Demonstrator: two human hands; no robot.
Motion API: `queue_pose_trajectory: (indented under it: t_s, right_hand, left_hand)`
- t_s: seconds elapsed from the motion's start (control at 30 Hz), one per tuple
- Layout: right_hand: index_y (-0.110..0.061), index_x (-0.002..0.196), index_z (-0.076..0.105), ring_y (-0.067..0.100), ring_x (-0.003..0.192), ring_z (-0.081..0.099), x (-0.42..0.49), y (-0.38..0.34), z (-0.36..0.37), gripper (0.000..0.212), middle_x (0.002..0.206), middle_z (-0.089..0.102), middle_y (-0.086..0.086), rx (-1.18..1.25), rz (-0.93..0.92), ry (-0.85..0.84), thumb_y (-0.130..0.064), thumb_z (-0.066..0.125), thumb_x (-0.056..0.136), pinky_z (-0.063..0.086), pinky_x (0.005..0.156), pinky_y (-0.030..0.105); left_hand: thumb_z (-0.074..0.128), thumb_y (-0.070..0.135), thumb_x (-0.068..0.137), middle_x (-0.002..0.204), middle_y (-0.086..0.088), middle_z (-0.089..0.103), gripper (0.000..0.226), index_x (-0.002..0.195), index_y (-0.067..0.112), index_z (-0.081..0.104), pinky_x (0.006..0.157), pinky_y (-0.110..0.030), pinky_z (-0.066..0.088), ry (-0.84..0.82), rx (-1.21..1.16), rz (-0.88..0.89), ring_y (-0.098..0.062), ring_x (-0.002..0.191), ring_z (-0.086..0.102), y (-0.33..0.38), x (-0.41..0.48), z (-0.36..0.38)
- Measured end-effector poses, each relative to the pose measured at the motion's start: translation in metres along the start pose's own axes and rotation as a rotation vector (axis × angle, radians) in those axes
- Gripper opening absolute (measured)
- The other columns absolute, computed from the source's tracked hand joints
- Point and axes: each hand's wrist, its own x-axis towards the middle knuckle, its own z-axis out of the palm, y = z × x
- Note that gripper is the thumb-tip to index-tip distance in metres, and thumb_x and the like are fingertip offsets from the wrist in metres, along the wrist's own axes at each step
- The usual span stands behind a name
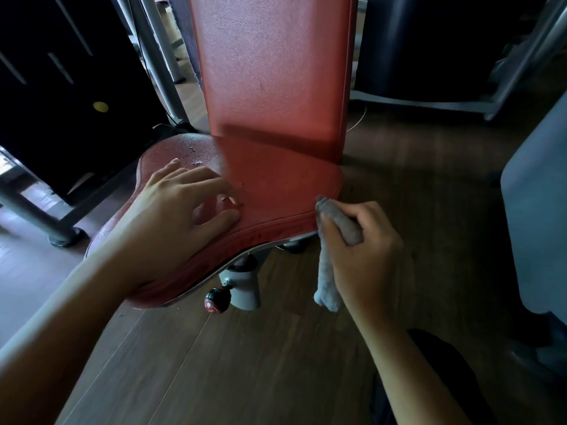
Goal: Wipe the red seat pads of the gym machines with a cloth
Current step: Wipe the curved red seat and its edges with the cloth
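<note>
A right hand point(362, 240) grips a grey cloth point(329, 271) just off the seat's point(282, 191) front right corner, the left hand point(181, 207) rests spread-fingered on the red seat, and the backrest point(273, 72) rises behind.

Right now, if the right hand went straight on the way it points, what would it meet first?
Probably the near edge of the red seat pad. The right hand points up-left, and the grey cloth it grips leads, its tip beside that edge; depth leaves contact uncertain.
</note>
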Motion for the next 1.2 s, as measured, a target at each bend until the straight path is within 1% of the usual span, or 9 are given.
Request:
queue_pose_trajectory:
  t_s: [0.13,0.3,0.43,0.53,0.63,0.77,0.87,1.0,1.2]
  right_hand:
    - [-0.005,0.089,0.071,0.005,0.081,0.068,0.001,0.001,0.005,0.012,0.087,0.070,0.000,0.025,0.110,0.098,-0.017,0.076,0.088,0.055,0.070,0.019]
    - [-0.003,0.089,0.072,0.006,0.082,0.068,-0.010,0.000,0.009,0.012,0.089,0.069,0.002,0.035,-0.018,0.004,-0.012,0.078,0.087,0.053,0.072,0.014]
    - [-0.020,0.093,0.066,0.001,0.084,0.067,-0.007,0.005,0.008,0.012,0.087,0.068,-0.007,0.078,0.222,0.114,-0.016,0.076,0.087,0.054,0.072,0.016]
    - [-0.014,0.093,0.067,0.002,0.084,0.067,-0.013,0.002,0.012,0.008,0.088,0.068,-0.005,0.070,0.169,0.119,-0.017,0.074,0.088,0.053,0.073,0.014]
    - [-0.007,0.092,0.069,0.002,0.083,0.067,-0.006,0.004,0.009,0.009,0.087,0.069,-0.003,0.086,0.111,0.062,-0.014,0.073,0.088,0.051,0.073,0.011]
    - [-0.018,0.097,0.069,0.000,0.083,0.068,0.043,0.026,0.010,0.005,0.085,0.067,-0.016,0.029,0.263,0.035,-0.019,0.070,0.093,0.053,0.070,0.012]
    - [-0.018,0.099,0.069,-0.002,0.086,0.068,0.042,0.024,0.008,0.005,0.087,0.068,-0.017,0.053,0.318,0.012,-0.020,0.069,0.094,0.055,0.072,0.015]
    - [-0.011,0.094,0.070,0.000,0.086,0.070,0.009,0.008,0.003,0.006,0.088,0.073,-0.011,0.213,0.339,0.008,-0.006,0.070,0.091,0.052,0.075,0.012]
    - [-0.010,0.094,0.072,0.011,0.082,0.072,0.045,0.033,0.011,0.007,0.084,0.075,-0.001,0.270,0.526,0.014,-0.017,0.070,0.093,0.060,0.072,0.033]
  left_hand:
    - [0.050,0.055,0.095,0.110,0.022,0.063,0.022,0.106,0.044,0.066,0.118,-0.055,0.029,-0.007,0.024,0.001,-0.006,0.110,0.060,0.001,0.000,0.000]
    - [0.049,0.056,0.095,0.111,0.022,0.063,0.022,0.107,0.047,0.064,0.118,-0.056,0.029,-0.007,0.016,0.007,-0.007,0.110,0.060,0.001,0.001,-0.001]
    - [0.049,0.055,0.095,0.110,0.022,0.063,0.022,0.107,0.046,0.064,0.118,-0.053,0.030,-0.007,0.034,0.013,-0.005,0.112,0.059,0.003,0.000,-0.002]
    - [0.053,0.051,0.094,0.108,0.021,0.062,0.020,0.108,0.043,0.066,0.100,-0.037,0.046,0.001,0.012,0.006,-0.003,0.107,0.058,0.005,-0.001,-0.001]
    - [0.054,0.051,0.093,0.108,0.023,0.060,0.020,0.107,0.043,0.066,0.092,-0.027,0.045,0.002,0.006,-0.008,-0.003,0.107,0.056,0.003,-0.001,0.000]
    - [0.049,0.056,0.093,0.112,0.024,0.060,0.026,0.110,0.045,0.065,0.095,-0.031,0.047,-0.009,0.022,0.005,-0.004,0.111,0.056,0.002,0.000,0.001]
    - [0.049,0.056,0.093,0.114,0.025,0.059,0.028,0.112,0.044,0.065,0.096,-0.030,0.046,-0.019,0.021,0.003,-0.004,0.113,0.055,0.002,0.000,0.000]
    - [0.050,0.056,0.092,0.112,0.025,0.059,0.028,0.112,0.044,0.065,0.095,-0.031,0.047,-0.017,0.019,-0.003,-0.004,0.110,0.056,0.002,0.002,0.001]
    - [0.049,0.057,0.092,0.110,0.023,0.061,0.030,0.111,0.042,0.067,0.096,-0.036,0.049,-0.019,0.024,0.000,-0.006,0.108,0.058,0.005,0.003,0.000]
